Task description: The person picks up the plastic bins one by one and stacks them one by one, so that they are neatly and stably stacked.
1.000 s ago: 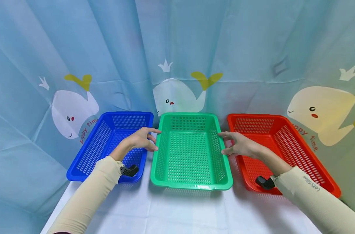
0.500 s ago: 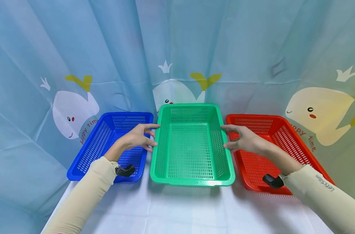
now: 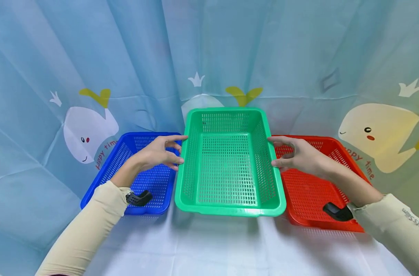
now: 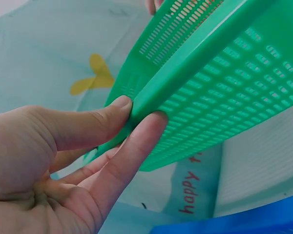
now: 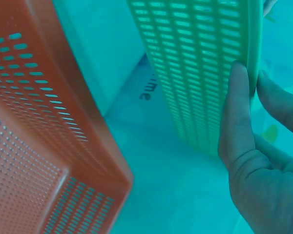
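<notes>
A green rectangular plastic basket (image 3: 226,168) with slotted walls and nothing inside is held up in the middle of the head view, above the white table. My left hand (image 3: 157,153) pinches its left rim; in the left wrist view the thumb (image 4: 100,124) lies on one side of the rim and a finger (image 4: 141,139) on the other. On the opposite side my right hand (image 3: 301,157) pinches the right rim. The right wrist view shows a finger (image 5: 238,107) flat along the basket's outer slotted wall, with the thumb (image 5: 278,100) over the edge.
To the left, a blue basket (image 3: 95,188) stands on the table (image 3: 209,249), partly behind my left hand. A red basket (image 3: 354,163) stands to the right, partly behind my right arm. A light blue curtain (image 3: 216,46) with whale prints hangs behind all of them.
The green basket has risen from beside the other two and looks larger, its far rim now covering much of the middle whale. Both hands have gone up with it and moved slightly apart.
</notes>
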`<state>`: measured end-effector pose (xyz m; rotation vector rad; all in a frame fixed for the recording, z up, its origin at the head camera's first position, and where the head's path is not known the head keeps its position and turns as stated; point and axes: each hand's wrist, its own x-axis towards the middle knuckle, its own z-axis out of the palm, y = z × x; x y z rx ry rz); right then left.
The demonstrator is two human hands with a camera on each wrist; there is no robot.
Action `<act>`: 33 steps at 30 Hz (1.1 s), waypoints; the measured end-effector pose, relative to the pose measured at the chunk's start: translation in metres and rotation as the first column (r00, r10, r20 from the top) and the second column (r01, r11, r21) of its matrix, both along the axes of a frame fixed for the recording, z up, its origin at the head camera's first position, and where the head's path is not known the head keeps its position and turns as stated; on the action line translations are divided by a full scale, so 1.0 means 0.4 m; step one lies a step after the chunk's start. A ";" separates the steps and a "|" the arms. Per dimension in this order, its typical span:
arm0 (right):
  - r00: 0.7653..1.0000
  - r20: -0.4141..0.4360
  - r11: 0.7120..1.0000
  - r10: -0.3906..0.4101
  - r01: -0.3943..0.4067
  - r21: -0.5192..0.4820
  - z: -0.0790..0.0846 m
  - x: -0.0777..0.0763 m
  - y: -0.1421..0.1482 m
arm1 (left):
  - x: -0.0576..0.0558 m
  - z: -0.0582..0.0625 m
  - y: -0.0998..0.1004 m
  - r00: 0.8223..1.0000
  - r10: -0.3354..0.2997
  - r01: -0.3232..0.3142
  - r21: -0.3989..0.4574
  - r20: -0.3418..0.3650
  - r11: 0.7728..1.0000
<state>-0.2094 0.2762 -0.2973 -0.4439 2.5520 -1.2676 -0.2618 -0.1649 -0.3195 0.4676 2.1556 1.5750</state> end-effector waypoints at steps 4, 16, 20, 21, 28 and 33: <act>1.000 -0.023 1.000 0.008 -0.008 0.011 0.016 0.006 -0.003 | 0.007 0.024 -0.007 1.000 -0.004 0.003 -0.004 -0.012 1.000; 1.000 -0.020 1.000 0.007 -0.007 0.009 0.037 0.013 -0.038 | 0.024 0.055 -0.051 0.999 -0.009 0.008 -0.038 -0.041 0.999; 0.999 -0.037 1.000 0.005 -0.004 0.023 0.047 0.012 -0.067 | 0.028 0.066 -0.085 0.999 -0.014 0.012 -0.045 -0.048 0.999; 0.999 -0.042 1.000 0.006 -0.006 0.019 0.049 0.011 -0.076 | 0.029 0.069 -0.095 0.999 -0.016 0.013 -0.047 -0.049 0.999; 0.998 -0.043 0.995 0.042 -0.046 -0.090 0.051 -0.006 -0.156 | 0.048 0.095 -0.183 0.997 -0.002 -0.005 -0.091 -0.072 0.996; 0.996 -0.042 0.983 0.085 -0.090 -0.160 0.050 -0.024 -0.219 | 0.067 0.120 -0.248 0.993 0.015 -0.031 -0.146 -0.113 0.989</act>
